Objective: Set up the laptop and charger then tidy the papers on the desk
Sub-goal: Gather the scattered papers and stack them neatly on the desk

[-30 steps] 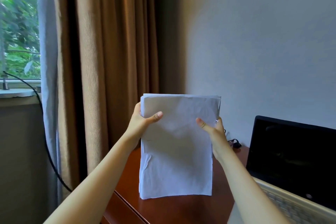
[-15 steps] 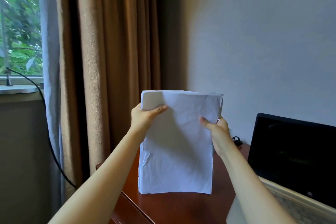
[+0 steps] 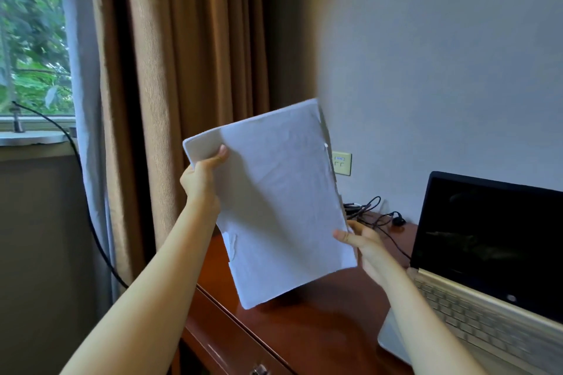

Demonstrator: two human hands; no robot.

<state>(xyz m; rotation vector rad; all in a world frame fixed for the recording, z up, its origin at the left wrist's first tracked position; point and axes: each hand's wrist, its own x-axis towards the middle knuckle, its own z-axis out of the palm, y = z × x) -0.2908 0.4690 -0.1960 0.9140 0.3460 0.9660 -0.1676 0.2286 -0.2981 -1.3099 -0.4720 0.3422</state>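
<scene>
A stack of white papers point(image 3: 275, 198) hangs tilted above the left end of the wooden desk point(image 3: 307, 323), its lower corner close to the desktop. My left hand point(image 3: 202, 176) grips the stack's upper left corner, thumb on the front sheet. My right hand point(image 3: 364, 242) holds the lower right edge, thumb in front and fingers behind. The open laptop point(image 3: 487, 240) stands at the right with a dark screen and pale keyboard. A black charger cable point(image 3: 374, 216) lies coiled on the desk behind the papers, below a wall socket point(image 3: 341, 163).
Brown curtains point(image 3: 189, 70) hang behind the desk's left end, with a window point(image 3: 30, 39) and sill further left. A black cable point(image 3: 91, 222) runs down from the sill. A desk drawer with a metal knob point(image 3: 259, 370) shows at the bottom.
The stack stood upright on its bottom edge on the desk; now it is lifted and tilted. My right hand slid down to the lower right edge. The socket and cable have come into view.
</scene>
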